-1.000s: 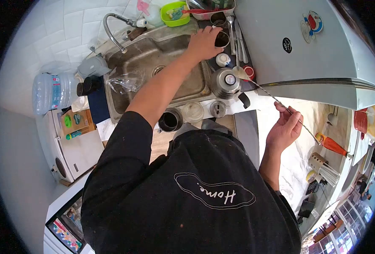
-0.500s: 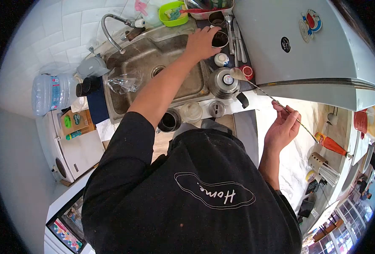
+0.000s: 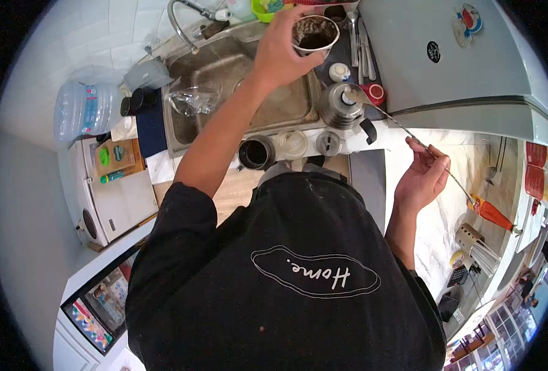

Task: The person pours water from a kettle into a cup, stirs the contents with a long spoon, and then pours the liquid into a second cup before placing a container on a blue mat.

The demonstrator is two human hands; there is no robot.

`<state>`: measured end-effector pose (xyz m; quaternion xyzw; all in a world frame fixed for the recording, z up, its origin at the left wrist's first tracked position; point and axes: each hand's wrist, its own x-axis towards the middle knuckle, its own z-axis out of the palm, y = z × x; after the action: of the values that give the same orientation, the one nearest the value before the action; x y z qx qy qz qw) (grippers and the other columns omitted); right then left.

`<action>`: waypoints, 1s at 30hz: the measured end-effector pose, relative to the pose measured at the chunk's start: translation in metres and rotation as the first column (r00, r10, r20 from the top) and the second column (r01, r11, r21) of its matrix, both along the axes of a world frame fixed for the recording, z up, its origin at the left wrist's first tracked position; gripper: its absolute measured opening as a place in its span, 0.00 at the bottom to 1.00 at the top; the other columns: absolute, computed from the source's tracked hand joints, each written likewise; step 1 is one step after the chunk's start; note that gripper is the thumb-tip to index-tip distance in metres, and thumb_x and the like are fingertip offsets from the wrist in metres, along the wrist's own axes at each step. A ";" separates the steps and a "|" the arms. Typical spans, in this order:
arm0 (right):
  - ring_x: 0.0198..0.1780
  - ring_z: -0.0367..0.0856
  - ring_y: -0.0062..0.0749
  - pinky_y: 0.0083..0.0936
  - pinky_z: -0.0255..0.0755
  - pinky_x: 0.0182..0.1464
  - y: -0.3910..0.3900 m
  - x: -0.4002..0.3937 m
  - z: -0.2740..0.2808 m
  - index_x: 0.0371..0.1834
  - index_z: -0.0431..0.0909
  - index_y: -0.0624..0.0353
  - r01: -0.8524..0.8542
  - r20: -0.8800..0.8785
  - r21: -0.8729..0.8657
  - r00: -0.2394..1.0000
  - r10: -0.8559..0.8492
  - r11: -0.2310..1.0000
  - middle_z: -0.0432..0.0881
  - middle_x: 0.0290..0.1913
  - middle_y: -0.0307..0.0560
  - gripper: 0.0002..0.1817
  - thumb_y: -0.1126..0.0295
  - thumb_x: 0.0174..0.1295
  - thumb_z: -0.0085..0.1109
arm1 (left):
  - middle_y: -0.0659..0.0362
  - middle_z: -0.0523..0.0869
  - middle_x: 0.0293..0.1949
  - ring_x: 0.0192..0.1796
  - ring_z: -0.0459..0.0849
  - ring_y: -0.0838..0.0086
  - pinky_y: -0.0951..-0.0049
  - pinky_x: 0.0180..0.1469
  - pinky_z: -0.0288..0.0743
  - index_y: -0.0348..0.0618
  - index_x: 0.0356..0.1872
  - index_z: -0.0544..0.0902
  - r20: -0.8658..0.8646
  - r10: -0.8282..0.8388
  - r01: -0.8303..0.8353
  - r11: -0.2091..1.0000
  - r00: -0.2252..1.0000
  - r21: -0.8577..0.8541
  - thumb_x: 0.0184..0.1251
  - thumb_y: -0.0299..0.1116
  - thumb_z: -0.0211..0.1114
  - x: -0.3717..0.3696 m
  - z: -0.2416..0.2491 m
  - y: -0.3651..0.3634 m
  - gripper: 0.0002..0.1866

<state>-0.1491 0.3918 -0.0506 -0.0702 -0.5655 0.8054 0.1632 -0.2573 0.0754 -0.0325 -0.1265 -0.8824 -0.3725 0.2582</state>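
Over the far right part of the sink, my left hand (image 3: 280,52) is closed around a cup (image 3: 316,34) with a pale rim. Dark, wet-looking residue coats the cup's inside wall and bottom. My right hand (image 3: 423,175) pinches the thin twisted handle of a long spoon (image 3: 404,127) between thumb and fingers. The spoon's bowl reaches over the lid of a steel kettle (image 3: 342,106) with a black handle; contact cannot be made out. A white-topped container (image 3: 339,72) and a red round item (image 3: 375,94) sit near the kettle.
The steel sink (image 3: 224,127) holds a clear plastic bag (image 3: 193,101) under a curved faucet (image 3: 172,15). Along its front edge stand a dark mug (image 3: 256,153), a glass jar (image 3: 292,144) and a metal canister (image 3: 328,143). Cutlery (image 3: 363,52) lies beside the fridge (image 3: 434,80).
My left hand has lifted the cup from the dark mat beside the cutlery and brought it left over the sink edge, nearer the camera. My right hand still holds the spoon. The view shifted slightly.
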 end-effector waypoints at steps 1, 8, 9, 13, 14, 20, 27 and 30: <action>0.47 0.88 0.55 0.48 0.75 0.66 0.000 0.002 0.000 0.48 0.72 0.65 -0.006 0.003 0.000 1.000 0.006 1.000 0.87 0.35 0.66 0.19 0.60 0.84 0.36 | 0.49 0.80 0.58 0.62 0.81 0.56 0.59 0.65 0.75 0.45 0.68 0.70 0.011 0.010 -0.011 0.999 1.000 0.043 0.49 0.34 0.80 0.011 -0.002 -0.003 0.42; 0.46 0.89 0.54 0.47 0.76 0.65 0.009 0.022 -0.007 0.47 0.73 0.65 -0.056 0.043 0.016 0.998 0.056 0.998 0.87 0.35 0.66 0.20 0.59 0.84 0.36 | 0.45 0.72 0.60 0.63 0.79 0.60 0.61 0.66 0.75 0.40 0.72 0.58 0.120 0.053 -0.076 0.979 0.991 0.189 0.55 0.34 0.77 0.125 -0.018 -0.009 0.46; 0.45 0.89 0.53 0.47 0.76 0.64 0.009 0.026 -0.010 0.46 0.73 0.65 -0.056 0.064 0.032 0.997 0.054 0.998 0.87 0.34 0.66 0.20 0.60 0.84 0.36 | 0.45 0.72 0.60 0.63 0.78 0.60 0.61 0.66 0.75 0.39 0.72 0.58 0.118 0.090 -0.113 0.974 0.989 0.197 0.55 0.35 0.77 0.140 -0.022 -0.006 0.46; 0.45 0.89 0.52 0.44 0.77 0.63 0.012 0.044 -0.025 0.46 0.73 0.66 -0.068 0.135 0.064 0.989 0.059 0.996 0.87 0.34 0.65 0.19 0.60 0.84 0.37 | 0.44 0.69 0.61 0.64 0.75 0.59 0.60 0.68 0.71 0.37 0.72 0.57 0.120 0.134 -0.170 0.913 0.984 0.370 0.51 0.34 0.77 0.181 -0.020 0.008 0.49; 0.45 0.89 0.51 0.44 0.77 0.62 0.012 0.048 -0.030 0.46 0.73 0.66 -0.073 0.149 0.064 0.987 0.063 0.995 0.87 0.34 0.65 0.19 0.61 0.84 0.37 | 0.45 0.69 0.60 0.64 0.74 0.59 0.59 0.70 0.69 0.37 0.72 0.57 0.116 0.139 -0.176 0.888 0.983 0.425 0.50 0.32 0.77 0.189 -0.019 0.011 0.49; 0.42 0.88 0.46 0.44 0.81 0.59 0.015 0.067 -0.070 0.46 0.74 0.70 -0.048 0.215 0.113 0.976 0.023 0.992 0.86 0.38 0.61 0.19 0.62 0.84 0.39 | 0.46 0.67 0.61 0.64 0.75 0.60 0.62 0.68 0.73 0.37 0.73 0.54 0.115 0.029 -0.086 0.848 0.993 0.523 0.48 0.27 0.76 0.214 -0.012 0.021 0.51; 0.44 0.88 0.45 0.42 0.80 0.58 0.018 0.075 -0.109 0.47 0.73 0.68 -0.010 0.361 0.120 0.932 -0.034 0.993 0.87 0.38 0.61 0.20 0.60 0.84 0.37 | 0.44 0.66 0.62 0.63 0.78 0.60 0.62 0.65 0.76 0.40 0.74 0.50 0.125 0.031 -0.087 0.877 0.992 0.473 0.53 0.35 0.76 0.222 -0.015 0.015 0.52; 0.45 0.88 0.46 0.40 0.79 0.57 0.017 0.076 -0.124 0.47 0.72 0.66 0.008 0.404 0.089 0.914 -0.043 0.996 0.87 0.38 0.60 0.20 0.59 0.84 0.37 | 0.46 0.67 0.61 0.63 0.77 0.61 0.63 0.67 0.75 0.38 0.74 0.53 0.129 0.014 -0.080 0.848 0.992 0.524 0.50 0.27 0.75 0.227 -0.013 0.017 0.50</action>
<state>-0.0729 0.4092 -0.1742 -0.2358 -0.6201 0.7462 0.0557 -0.0308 0.0928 -0.0455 -0.0066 -0.7628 -0.6010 0.2385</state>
